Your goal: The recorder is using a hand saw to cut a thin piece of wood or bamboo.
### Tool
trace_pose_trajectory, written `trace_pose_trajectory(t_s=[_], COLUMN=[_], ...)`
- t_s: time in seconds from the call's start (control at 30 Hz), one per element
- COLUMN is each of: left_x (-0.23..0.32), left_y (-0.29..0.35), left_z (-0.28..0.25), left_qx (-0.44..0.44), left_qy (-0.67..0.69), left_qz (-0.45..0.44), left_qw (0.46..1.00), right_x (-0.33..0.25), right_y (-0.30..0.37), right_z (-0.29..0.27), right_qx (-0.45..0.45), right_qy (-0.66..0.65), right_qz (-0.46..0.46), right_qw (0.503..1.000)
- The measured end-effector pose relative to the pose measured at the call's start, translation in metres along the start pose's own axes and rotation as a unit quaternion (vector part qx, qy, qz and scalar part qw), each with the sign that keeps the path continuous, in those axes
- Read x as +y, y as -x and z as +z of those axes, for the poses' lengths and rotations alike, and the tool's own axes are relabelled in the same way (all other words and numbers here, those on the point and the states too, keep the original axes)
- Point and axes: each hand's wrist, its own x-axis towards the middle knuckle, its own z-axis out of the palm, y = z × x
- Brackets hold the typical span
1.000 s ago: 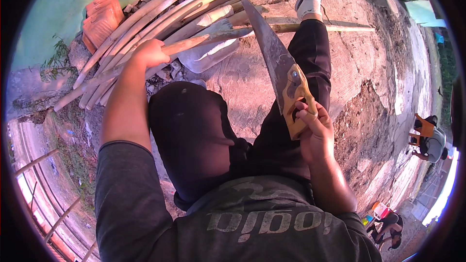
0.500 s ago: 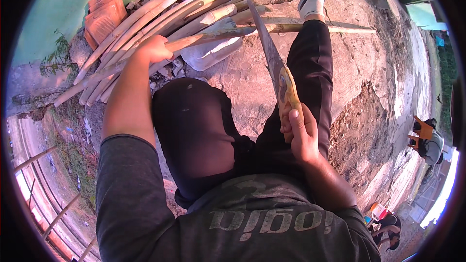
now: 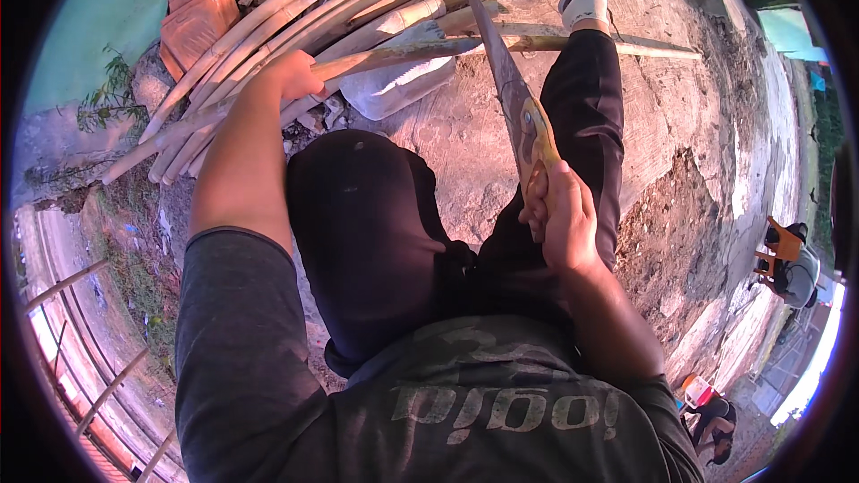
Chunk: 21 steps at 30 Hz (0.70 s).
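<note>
Bracing the long pole (image 3: 385,59) firmly looks like the first need; it lies ahead and to the left, its long axis running crosswise, left end nearer the body and right end farther away. The saw (image 3: 514,98), held up to its right, would probably work best kept roughly square to that axis, in light, even strokes. Its blade points away and slightly left; whether it touches the pole is unclear. The left hand (image 3: 300,77) is wrapped around the pole, the right hand (image 3: 565,219) around the saw's handle (image 3: 542,141).
</note>
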Motion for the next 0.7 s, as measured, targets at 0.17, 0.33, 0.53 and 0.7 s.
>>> trace_pose_trajectory(t_s=[0.17, 0.33, 0.53, 0.7], left_x=[-0.011, 0.008, -0.012, 0.005], left_y=[-0.004, 0.001, -0.007, 0.015], left_z=[0.009, 0.002, 0.003, -0.006], left_qx=[0.088, 0.021, 0.031, 0.031], left_qy=[-0.022, -0.017, 0.005, -0.013], left_qz=[0.025, 0.004, 0.013, 0.009], left_qw=[0.996, 1.000, 0.999, 0.999], right_x=[0.006, 0.007, 0.007, -0.010], right_y=[0.053, -0.020, 0.064, 0.040], right_z=[-0.008, 0.021, -0.023, -0.008], right_qx=[0.019, 0.021, 0.034, 0.096], right_qy=[-0.039, -0.021, -0.066, -0.063], right_qz=[0.039, 0.003, 0.052, 0.129], right_qw=[0.998, 1.000, 0.996, 0.985])
